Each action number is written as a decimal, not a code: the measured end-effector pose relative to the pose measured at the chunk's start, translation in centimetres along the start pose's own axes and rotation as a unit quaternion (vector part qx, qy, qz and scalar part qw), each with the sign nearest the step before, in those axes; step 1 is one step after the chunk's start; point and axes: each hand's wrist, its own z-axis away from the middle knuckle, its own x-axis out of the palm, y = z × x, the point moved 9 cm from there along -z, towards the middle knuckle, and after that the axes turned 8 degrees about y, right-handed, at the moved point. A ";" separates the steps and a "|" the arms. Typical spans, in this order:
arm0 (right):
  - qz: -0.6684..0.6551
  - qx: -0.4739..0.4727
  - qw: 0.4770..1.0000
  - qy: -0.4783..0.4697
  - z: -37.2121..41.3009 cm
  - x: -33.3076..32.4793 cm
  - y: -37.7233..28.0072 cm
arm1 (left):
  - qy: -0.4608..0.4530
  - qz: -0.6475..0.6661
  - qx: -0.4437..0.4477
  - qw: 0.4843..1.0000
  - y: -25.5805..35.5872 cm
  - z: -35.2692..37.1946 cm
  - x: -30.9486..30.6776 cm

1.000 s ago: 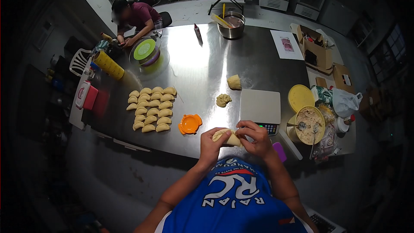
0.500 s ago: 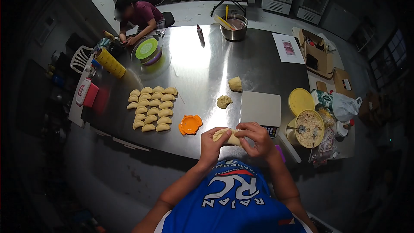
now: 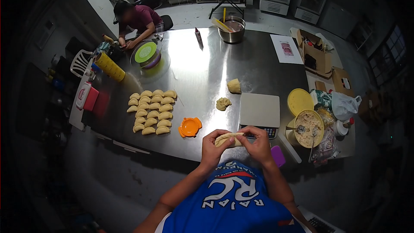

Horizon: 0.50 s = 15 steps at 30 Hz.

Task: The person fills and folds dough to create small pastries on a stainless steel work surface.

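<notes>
A pale folded dough dumpling (image 3: 231, 140) with a crimped upper edge is held in front of my chest, over the table's near edge. My left hand (image 3: 212, 147) wraps its left end, thumb across the front. My right hand (image 3: 257, 144) pinches its right end along the edge. Left of my hands lies an orange dumpling press (image 3: 189, 127), opened flat. Several shaped dumplings (image 3: 152, 111) sit in rows farther left. Ahead are a small lump of dough (image 3: 223, 104) and a larger dough piece (image 3: 234, 86).
A kitchen scale (image 3: 259, 110) stands just beyond my right hand. To its right is a tub of filling (image 3: 309, 134) with spoons in it. A steel pot (image 3: 233, 34) stands at the far edge. Another person (image 3: 140, 19) sits at the far left corner.
My right hand has drawn in closer to my left, its fingers now more closed on the dumpling's right end. The dumpling stays in both hands. The view has shifted slightly.
</notes>
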 end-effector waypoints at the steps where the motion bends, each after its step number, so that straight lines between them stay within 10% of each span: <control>1: 0.000 0.000 1.000 0.001 -0.1 -0.1 -0.1 | -0.007 -0.023 0.004 1.000 0.6 0.1 0.4; 15: -0.114 0.066 0.990 -0.047 0.5 0.2 1.2 | 0.004 -0.070 -0.015 0.997 0.9 0.2 0.1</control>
